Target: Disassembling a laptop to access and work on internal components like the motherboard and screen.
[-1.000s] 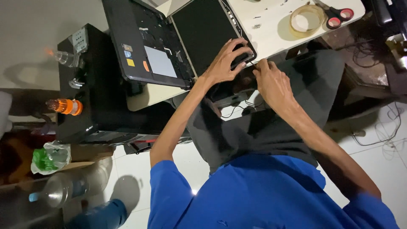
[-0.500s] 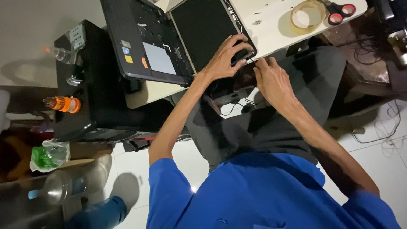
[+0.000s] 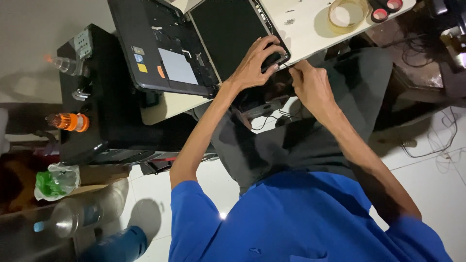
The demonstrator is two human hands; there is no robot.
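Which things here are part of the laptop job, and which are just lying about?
In use:
open black laptop
left hand on its screen corner
right hand beside it

Lying about:
roll of clear tape
orange-capped bottle
clear plastic bottle
black computer tower

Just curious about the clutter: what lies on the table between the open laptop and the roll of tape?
In the head view, only bare white tabletop with a small dark speck lies between the laptop and the tape roll.

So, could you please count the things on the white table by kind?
Laptop: 1
Tape roll: 1
Red-handled scissors: 1
Total: 3
Both hands, left and right, are at the laptop's corner.
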